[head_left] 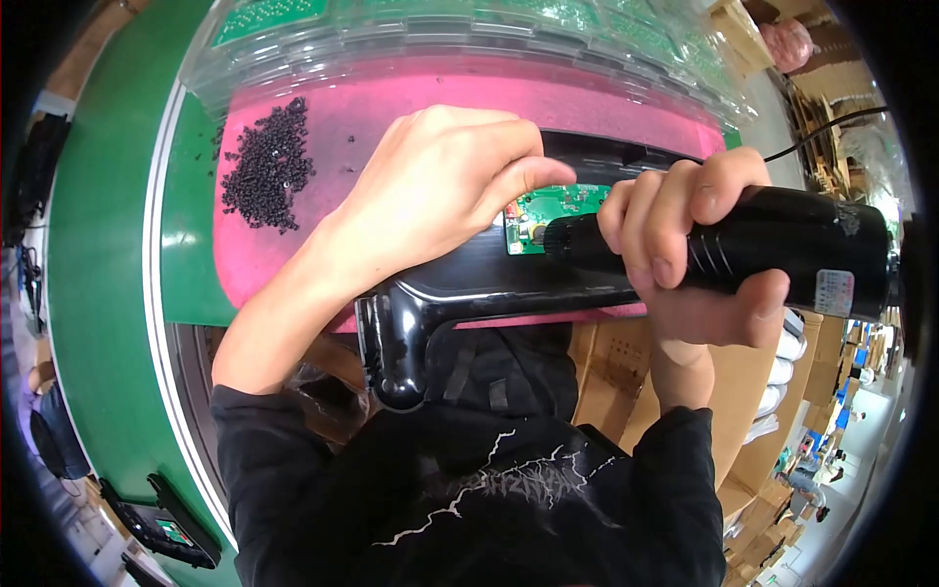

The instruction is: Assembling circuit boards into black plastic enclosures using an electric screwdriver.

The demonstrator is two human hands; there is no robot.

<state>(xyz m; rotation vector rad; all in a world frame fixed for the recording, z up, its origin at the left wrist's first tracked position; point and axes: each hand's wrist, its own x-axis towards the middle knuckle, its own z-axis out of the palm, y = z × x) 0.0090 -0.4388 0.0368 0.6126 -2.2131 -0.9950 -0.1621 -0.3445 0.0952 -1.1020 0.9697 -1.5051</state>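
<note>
My right hand (675, 230) is wrapped around a black electric screwdriver (797, 230), which lies almost level and points left. Its nose end reaches over a green circuit board (567, 203), and the bit's tip is hard to see. The board sits inside a glossy black plastic housing (469, 279) with a rounded leg at its near left corner. Over the housing's left part is my left hand (440, 176), fingers curled and thumb beside the index finger, close to the board. Whatever those fingers hold is hidden.
Left on the pink mat (342, 88) is a pile of small black screws (269, 166). Clear plastic trays (469, 39) with green boards stand along the back. Another black housing (161, 523) lies on the green table (108, 293). A cardboard box (611, 391) stands below right.
</note>
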